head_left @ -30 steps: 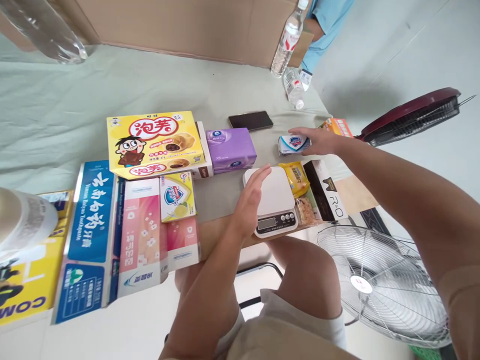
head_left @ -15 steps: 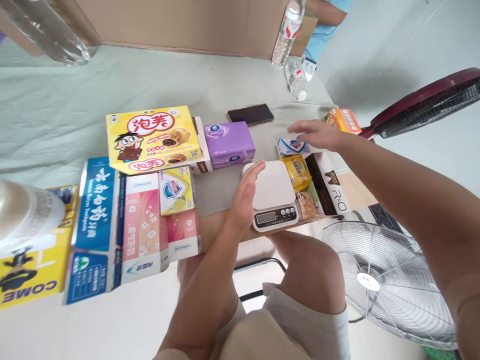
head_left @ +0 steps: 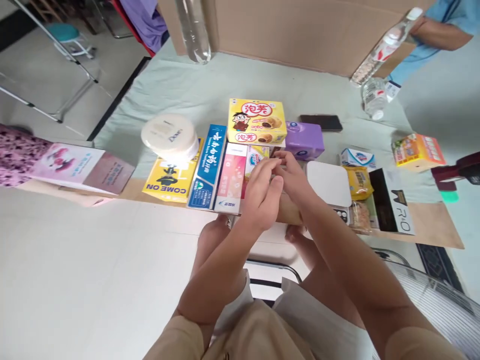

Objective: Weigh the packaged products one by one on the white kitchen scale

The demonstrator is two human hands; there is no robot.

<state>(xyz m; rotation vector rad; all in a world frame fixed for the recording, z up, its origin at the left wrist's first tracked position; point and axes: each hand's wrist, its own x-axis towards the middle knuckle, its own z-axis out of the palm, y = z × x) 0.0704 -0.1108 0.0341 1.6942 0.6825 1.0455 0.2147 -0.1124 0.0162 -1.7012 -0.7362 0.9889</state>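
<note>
My left hand [head_left: 261, 197] is over the near edge of the table, fingers stretched out and thumb apart. My right hand [head_left: 294, 180] is close beside it, fingers loosely bent, the fingertips of both almost meeting. Nothing shows in either hand. Behind the fingers lies a yellow-and-white soap box [head_left: 256, 154], partly hidden, on pink boxes [head_left: 231, 175]. To the right of my right hand is a white kitchen scale [head_left: 328, 183], its display covered by my forearm. A yellow cream puff box [head_left: 257, 121] and a purple tissue pack [head_left: 305, 140] lie just beyond.
Left are a blue toothpaste box [head_left: 208, 167], a yellow box [head_left: 168, 180] and a white round tub [head_left: 170, 135]. Right are a blue-white soap box [head_left: 358, 157], a yellow packet [head_left: 359, 183] and a black-white box [head_left: 392, 200]. A phone [head_left: 321, 123] and bottles [head_left: 375, 97] lie farther back.
My view has swung left. My right hand has come away from beside the blue-white soap box to meet my left hand, which has left the scale's left edge.
</note>
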